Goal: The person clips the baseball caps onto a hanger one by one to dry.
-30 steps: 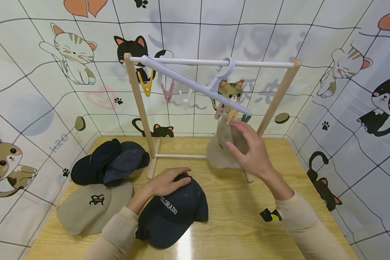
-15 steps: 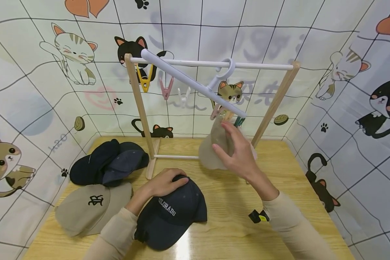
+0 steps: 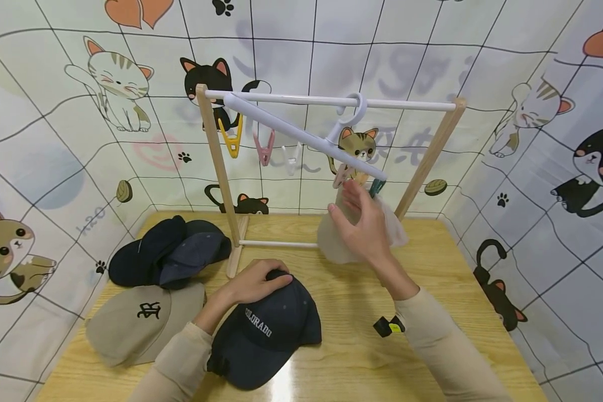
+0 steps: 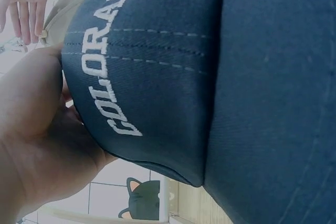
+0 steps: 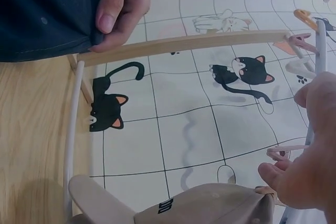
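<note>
My left hand [image 3: 258, 282] holds a navy baseball cap [image 3: 266, 335] by its crown, low over the table; white lettering reads COLORADO. In the right wrist view, the left thumb and a finger pinch that cap's edge. A beige cap [image 3: 334, 240] hangs by clips from the lower right end of a tilted pale-lilac hanger [image 3: 291, 131]. Over this cap is my right hand [image 3: 364, 226], fingers straight and thumb apart, fingertips near the clips. A pale pink clip [image 3: 340, 176] and a green clip [image 3: 377, 188] flank the hand; a wooden-coloured one is mostly hidden behind it.
The hanger hooks on the white rod [image 3: 412, 104] of a wooden-sided rack [image 3: 434, 148]. Yellow [image 3: 232, 138], pink [image 3: 264, 148] and white clips [image 3: 291, 160] hang at its left. On the table lie dark caps [image 3: 166, 251] and a beige cap [image 3: 146, 324].
My right hand has moved left across the hanging cap and slightly up. That cap and the hanger swung a little left, then back right. The left hand and navy cap stay nearly still.
</note>
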Tool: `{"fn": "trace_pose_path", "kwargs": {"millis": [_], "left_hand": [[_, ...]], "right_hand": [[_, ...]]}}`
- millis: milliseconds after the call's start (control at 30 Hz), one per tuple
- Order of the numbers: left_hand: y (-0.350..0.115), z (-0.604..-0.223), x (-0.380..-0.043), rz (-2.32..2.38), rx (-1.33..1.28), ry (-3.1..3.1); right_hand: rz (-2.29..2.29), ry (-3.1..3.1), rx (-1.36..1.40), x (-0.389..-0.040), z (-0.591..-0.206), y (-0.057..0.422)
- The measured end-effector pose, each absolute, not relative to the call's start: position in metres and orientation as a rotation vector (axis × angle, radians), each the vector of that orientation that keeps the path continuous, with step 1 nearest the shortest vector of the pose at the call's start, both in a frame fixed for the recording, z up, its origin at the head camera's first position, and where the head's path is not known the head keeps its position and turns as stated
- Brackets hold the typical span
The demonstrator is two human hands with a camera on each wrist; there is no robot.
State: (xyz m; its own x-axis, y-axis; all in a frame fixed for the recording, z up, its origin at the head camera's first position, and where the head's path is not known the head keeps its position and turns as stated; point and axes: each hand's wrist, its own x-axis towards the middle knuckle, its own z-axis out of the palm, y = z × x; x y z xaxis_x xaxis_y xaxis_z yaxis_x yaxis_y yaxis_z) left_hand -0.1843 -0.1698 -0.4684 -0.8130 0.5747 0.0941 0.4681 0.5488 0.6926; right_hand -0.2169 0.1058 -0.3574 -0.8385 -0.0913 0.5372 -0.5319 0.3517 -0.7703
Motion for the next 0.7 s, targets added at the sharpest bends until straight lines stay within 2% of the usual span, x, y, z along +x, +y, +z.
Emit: {"fn": "trace_pose_path", "kwargs": {"millis": [333, 700], "left_hand": [[-0.169, -0.465, -0.183, 1.144, 0.896, 2.62], [-0.168, -0.469, -0.186, 1.145, 0.912, 2.617]], "right_hand": [[1.745, -2.197, 0.411, -0.229, -0.345, 0.099], [1.782, -2.059, 0.311, -0.245, -0.34, 0.089]]}}
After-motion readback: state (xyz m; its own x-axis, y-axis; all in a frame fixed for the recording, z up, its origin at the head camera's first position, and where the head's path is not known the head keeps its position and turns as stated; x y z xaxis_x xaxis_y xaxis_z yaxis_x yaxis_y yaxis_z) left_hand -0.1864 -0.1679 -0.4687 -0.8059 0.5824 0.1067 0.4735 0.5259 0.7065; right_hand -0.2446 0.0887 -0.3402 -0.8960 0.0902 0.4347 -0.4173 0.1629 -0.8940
